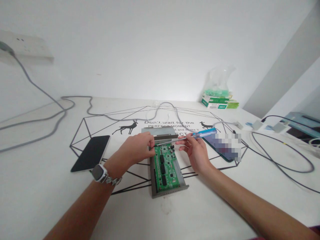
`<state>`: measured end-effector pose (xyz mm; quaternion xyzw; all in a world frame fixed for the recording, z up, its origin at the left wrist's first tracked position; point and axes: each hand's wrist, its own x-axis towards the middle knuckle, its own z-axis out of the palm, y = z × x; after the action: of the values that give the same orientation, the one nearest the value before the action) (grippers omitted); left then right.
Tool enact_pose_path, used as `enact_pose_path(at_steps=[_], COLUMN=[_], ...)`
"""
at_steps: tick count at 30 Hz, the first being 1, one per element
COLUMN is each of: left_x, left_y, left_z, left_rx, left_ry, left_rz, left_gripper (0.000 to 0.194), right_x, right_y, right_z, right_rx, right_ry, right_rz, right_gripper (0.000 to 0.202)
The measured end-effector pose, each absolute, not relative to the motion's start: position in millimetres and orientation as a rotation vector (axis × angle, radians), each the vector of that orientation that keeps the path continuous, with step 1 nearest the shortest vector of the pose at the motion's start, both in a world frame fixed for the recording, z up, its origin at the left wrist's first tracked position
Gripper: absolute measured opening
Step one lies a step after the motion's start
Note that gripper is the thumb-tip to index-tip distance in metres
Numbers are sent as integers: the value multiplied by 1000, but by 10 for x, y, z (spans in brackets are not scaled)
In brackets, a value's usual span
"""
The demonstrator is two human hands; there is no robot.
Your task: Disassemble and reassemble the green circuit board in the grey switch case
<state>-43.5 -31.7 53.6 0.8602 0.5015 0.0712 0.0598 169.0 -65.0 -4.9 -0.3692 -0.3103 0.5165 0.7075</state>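
Observation:
A green circuit board [168, 170] lies in an open grey metal case [170, 192] at the middle of the table. My right hand [196, 151] holds a screwdriver [203, 133] with a blue, clear handle, its shaft pointing left across the far end of the board. At the shaft's tip is my left hand [138, 148], its fingers closed together over the case's far left corner. Whatever those fingers pinch is too small to make out. Behind the case sits a grey metal cover [160, 131], partly hidden by my left hand.
A black tablet [92, 153] lies left and a phone [220, 146] right. Cables run along the table's back and right side, near a power strip [258, 126]. Green and white boxes [215, 101] with a plastic bag [220, 80] stand at the back right.

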Motion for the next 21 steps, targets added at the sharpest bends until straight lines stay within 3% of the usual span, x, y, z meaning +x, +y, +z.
enact_pose_path(at_steps=[21], left_x=[-401], left_y=[-389], left_z=[598], left_rx=[2629], left_ry=[1572], left_rz=[112], left_gripper=[6], right_x=[1664], right_y=[-662], right_z=[-57], right_rx=[-812], right_ry=[-806], right_rz=[1081], right_gripper=[20])
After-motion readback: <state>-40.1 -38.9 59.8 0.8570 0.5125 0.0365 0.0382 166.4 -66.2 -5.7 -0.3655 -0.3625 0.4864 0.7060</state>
